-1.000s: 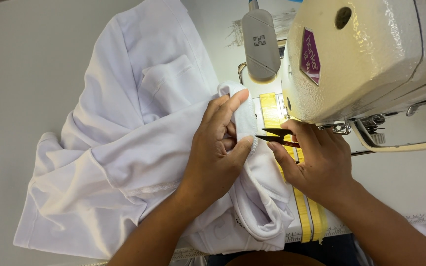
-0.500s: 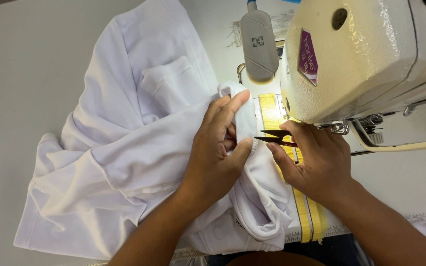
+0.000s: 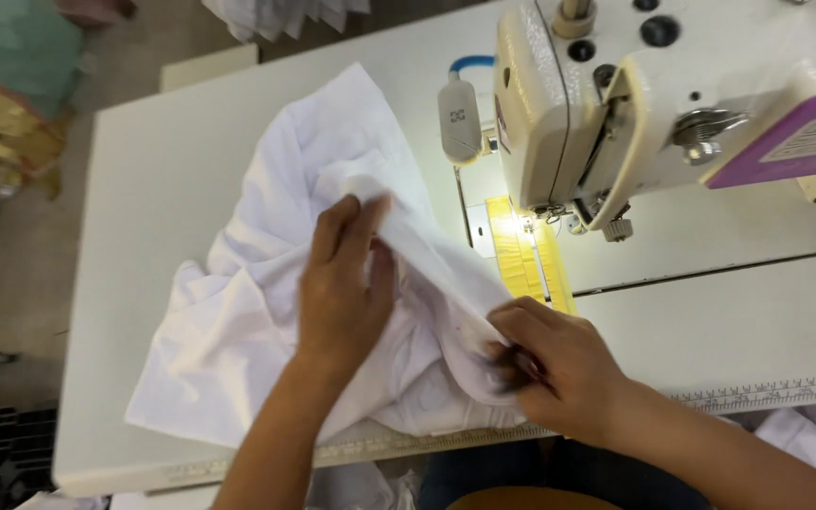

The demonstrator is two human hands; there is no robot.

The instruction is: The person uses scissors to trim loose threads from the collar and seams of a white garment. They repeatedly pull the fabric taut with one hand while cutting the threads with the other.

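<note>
On the sewing table (image 3: pixel 144 189), both hands stretch the white garment's (image 3: pixel 238 321) edge diagonally.

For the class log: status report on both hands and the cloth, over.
Left hand lifts a fold of white garment. Right hand pinches its edge, small dark tool blurred. Sewing machine behind, apart.

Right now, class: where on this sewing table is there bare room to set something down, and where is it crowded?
Bare tabletop lies left of the white garment, and more at right, in front of the sewing machine. It is crowded around the left hand, right hand and yellow tape.
</note>
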